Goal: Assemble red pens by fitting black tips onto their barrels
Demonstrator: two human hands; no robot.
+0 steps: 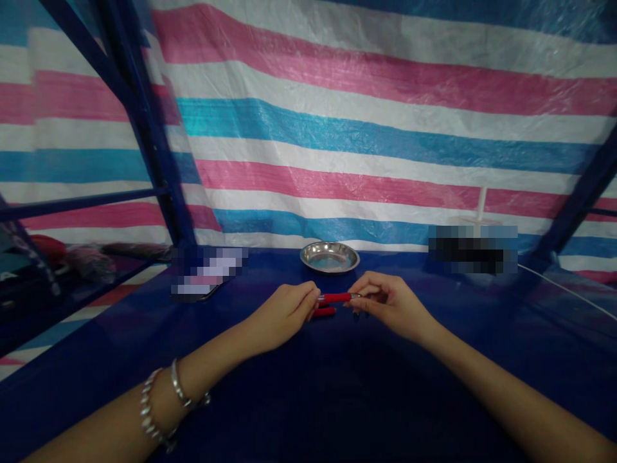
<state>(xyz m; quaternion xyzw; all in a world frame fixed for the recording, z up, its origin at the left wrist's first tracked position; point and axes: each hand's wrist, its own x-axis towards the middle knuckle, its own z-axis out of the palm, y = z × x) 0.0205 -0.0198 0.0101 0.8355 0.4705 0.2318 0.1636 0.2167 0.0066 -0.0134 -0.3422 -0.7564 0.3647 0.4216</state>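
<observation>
A slim red pen (336, 298) with silvery metal at both ends lies level between my hands, just above the table. My left hand (286, 312) pinches its left end, and bracelets circle that wrist. At the other end, the fingertips of my right hand (393, 305) close around the silvery part. Just below the pen is a second short red piece (324, 312), partly hidden by my left fingers. Small dark bits near my right fingertips are too small to make out.
A shallow round metal dish (330, 271) stands behind my hands on the dark blue table (308, 399). To the left lies a blurred-out flat, phone-like object (209, 276); at right, a blurred black thing (475, 254) and a white cable (569, 289). Striped sheeting (361, 148) hangs behind.
</observation>
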